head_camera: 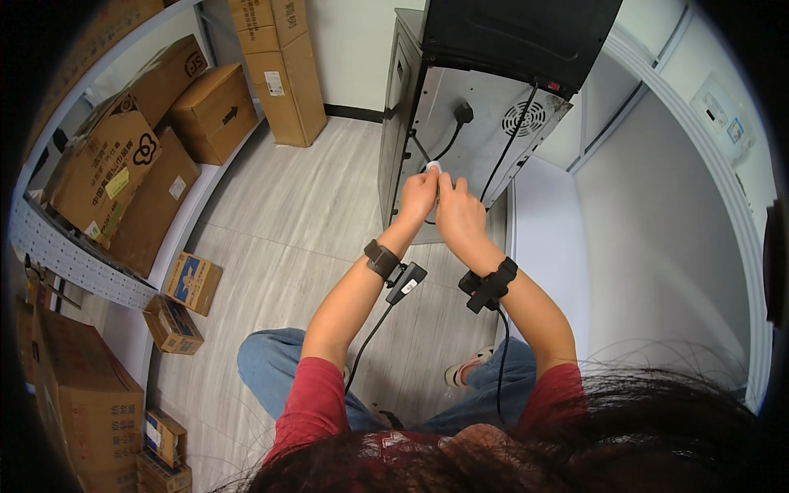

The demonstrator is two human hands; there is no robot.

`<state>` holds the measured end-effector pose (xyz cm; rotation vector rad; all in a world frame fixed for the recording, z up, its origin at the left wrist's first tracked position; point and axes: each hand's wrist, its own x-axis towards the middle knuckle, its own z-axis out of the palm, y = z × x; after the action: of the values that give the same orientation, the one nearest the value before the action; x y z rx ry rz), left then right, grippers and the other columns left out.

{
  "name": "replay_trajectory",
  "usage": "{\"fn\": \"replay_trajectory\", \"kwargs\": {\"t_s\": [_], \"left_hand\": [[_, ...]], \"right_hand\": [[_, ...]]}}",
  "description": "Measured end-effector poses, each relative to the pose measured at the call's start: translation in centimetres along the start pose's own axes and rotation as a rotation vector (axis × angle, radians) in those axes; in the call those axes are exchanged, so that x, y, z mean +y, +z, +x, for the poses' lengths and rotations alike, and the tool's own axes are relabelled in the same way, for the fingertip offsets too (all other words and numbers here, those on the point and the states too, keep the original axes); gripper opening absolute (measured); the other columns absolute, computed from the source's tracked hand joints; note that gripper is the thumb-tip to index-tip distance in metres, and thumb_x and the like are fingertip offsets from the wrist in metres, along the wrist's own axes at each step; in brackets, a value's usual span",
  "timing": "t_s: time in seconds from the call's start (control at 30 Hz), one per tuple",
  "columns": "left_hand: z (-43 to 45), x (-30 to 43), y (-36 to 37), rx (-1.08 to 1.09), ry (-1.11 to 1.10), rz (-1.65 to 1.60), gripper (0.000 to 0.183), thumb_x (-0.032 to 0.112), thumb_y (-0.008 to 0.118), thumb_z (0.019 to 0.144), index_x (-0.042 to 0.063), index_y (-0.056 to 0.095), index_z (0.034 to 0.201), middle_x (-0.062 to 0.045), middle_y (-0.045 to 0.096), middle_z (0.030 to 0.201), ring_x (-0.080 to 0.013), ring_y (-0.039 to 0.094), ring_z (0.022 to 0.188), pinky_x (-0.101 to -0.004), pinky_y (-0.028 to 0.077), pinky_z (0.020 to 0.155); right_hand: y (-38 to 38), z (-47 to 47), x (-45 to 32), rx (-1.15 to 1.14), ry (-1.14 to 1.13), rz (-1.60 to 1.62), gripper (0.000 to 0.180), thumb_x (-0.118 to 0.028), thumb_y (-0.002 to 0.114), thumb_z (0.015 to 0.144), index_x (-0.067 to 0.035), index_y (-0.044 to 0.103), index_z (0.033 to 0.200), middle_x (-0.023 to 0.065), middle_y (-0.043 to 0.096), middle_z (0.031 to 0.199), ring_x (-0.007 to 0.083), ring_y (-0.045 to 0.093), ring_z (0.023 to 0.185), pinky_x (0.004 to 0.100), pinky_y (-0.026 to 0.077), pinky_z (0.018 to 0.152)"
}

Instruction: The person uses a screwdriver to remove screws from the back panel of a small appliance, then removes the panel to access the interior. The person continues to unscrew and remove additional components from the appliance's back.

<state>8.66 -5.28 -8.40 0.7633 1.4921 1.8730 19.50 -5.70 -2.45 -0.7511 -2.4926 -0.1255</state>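
My left hand [420, 196] and my right hand [460, 215] meet in front of the metal back panel [447, 92] of a black and grey appliance. Between their fingertips is a small white piece [434, 166], apparently on a thin black cable; what else the fingers cover is hidden. Just above the hands, a black plug [463, 112] sits against the panel, its cord curving down behind them. Another black cord [510, 145] runs from the upper right of the panel, past the round vent [523, 118], down beside my right hand.
Cardboard boxes [212, 114] fill the shelf on the left, and small cartons [193, 282] stand on the floor beside it. A tall carton [286, 86] leans near the back wall. At the right is a low white ledge [548, 246]. Wrist-worn devices [407, 283] trail cables by my knees.
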Motion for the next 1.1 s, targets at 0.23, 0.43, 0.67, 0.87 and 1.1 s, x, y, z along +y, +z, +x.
{"fn": "replay_trajectory", "kwargs": {"t_s": [0.23, 0.43, 0.67, 0.87, 1.1], "left_hand": [[-0.4, 0.1, -0.4, 0.010, 0.043, 0.114, 0.045, 0.040, 0.047, 0.091, 0.004, 0.057, 0.066, 0.004, 0.045, 0.052, -0.0057, 0.037, 0.045, -0.0235, 0.028, 0.042], [-0.7, 1.8, -0.8, 0.008, -0.014, 0.163, 0.048, 0.041, 0.052, 0.088, 0.002, 0.057, 0.060, -0.001, 0.048, 0.050, -0.0089, 0.041, 0.046, -0.0277, 0.032, 0.044], [-0.3, 0.9, -0.6, -0.051, 0.004, 0.060, 0.041, 0.039, 0.049, 0.090, 0.005, 0.063, 0.074, 0.004, 0.046, 0.053, -0.0047, 0.036, 0.044, -0.0231, 0.027, 0.041], [-0.2, 0.1, -0.7, -0.029, 0.025, 0.086, 0.041, 0.039, 0.049, 0.090, 0.005, 0.062, 0.073, 0.004, 0.045, 0.052, -0.0049, 0.035, 0.044, -0.0232, 0.026, 0.041], [-0.7, 1.7, -0.8, -0.023, -0.042, 0.128, 0.041, 0.038, 0.048, 0.091, 0.005, 0.059, 0.069, 0.005, 0.044, 0.053, -0.0056, 0.035, 0.044, -0.0233, 0.026, 0.041]], "right_hand": [[0.4, -0.1, -0.3, -0.052, 0.065, 0.082, 0.026, -0.005, 0.056, 0.076, -0.003, 0.044, 0.099, 0.0174, 0.052, 0.079, 0.0362, 0.059, 0.058, 0.0419, 0.049, 0.047], [-0.8, 0.3, -0.2, 0.030, -0.047, -0.041, 0.030, -0.002, 0.058, 0.073, -0.002, 0.046, 0.101, 0.0166, 0.053, 0.077, 0.0335, 0.060, 0.057, 0.0388, 0.049, 0.046], [0.0, 0.1, 0.0, 0.060, -0.069, -0.066, 0.031, 0.000, 0.057, 0.072, -0.002, 0.047, 0.101, 0.0161, 0.051, 0.078, 0.0323, 0.060, 0.056, 0.0379, 0.049, 0.044], [0.6, -0.3, 0.0, 0.044, -0.040, -0.033, 0.032, 0.000, 0.057, 0.072, -0.001, 0.047, 0.102, 0.0162, 0.050, 0.078, 0.0324, 0.059, 0.055, 0.0381, 0.049, 0.044], [-0.3, 0.1, -0.3, 0.123, -0.132, -0.212, 0.040, -0.001, 0.059, 0.069, -0.004, 0.052, 0.109, 0.0142, 0.051, 0.081, 0.0306, 0.059, 0.061, 0.0361, 0.048, 0.045]]}}
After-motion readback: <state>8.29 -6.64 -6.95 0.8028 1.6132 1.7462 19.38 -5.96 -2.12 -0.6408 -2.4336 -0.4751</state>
